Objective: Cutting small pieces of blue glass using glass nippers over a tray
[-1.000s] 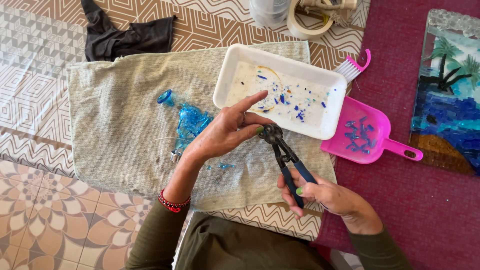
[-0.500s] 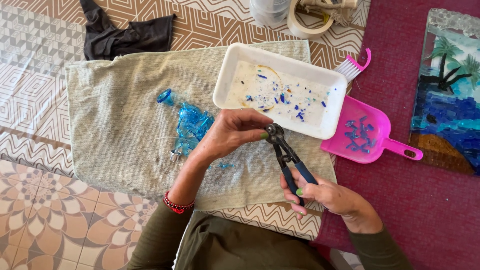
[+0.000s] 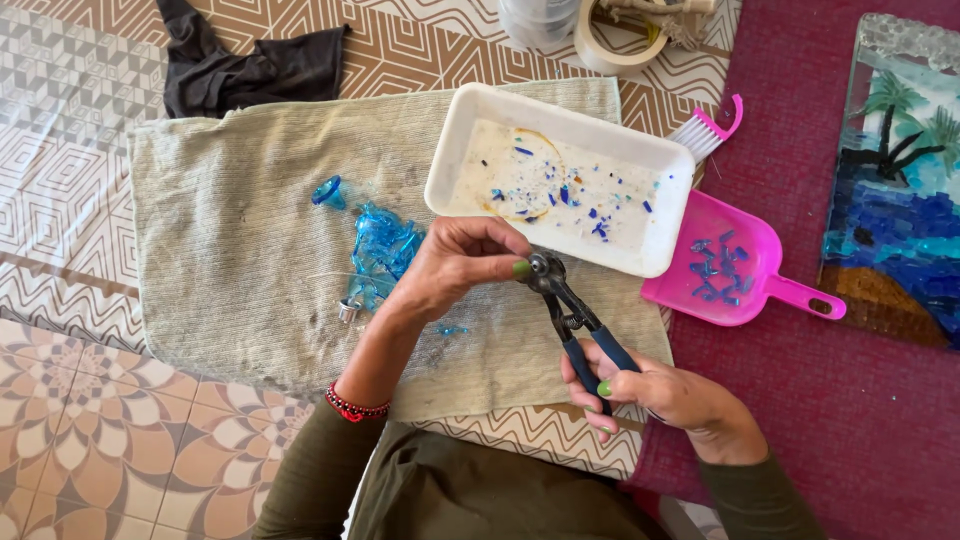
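My right hand (image 3: 665,392) grips the blue handles of a pair of glass nippers (image 3: 572,316), whose metal jaws point up toward the white tray (image 3: 455,150). At those jaws my left hand (image 3: 455,265) is curled shut, fingertips pinching something too small to see. The tray holds several small blue glass bits. Left of my left hand, broken blue glass pieces (image 3: 382,248) lie heaped on a beige towel (image 3: 230,250).
A pink dustpan (image 3: 735,270) with blue shards lies right of the tray, a pink brush (image 3: 710,125) above it. A glass mosaic picture (image 3: 895,190) rests on a maroon mat at right. Tape roll (image 3: 610,45) and a dark cloth (image 3: 250,65) lie at the back.
My left hand's fingers have curled in from stretched toward the tray to a tight pinch at the nipper jaws. My right hand and the nippers have barely moved.
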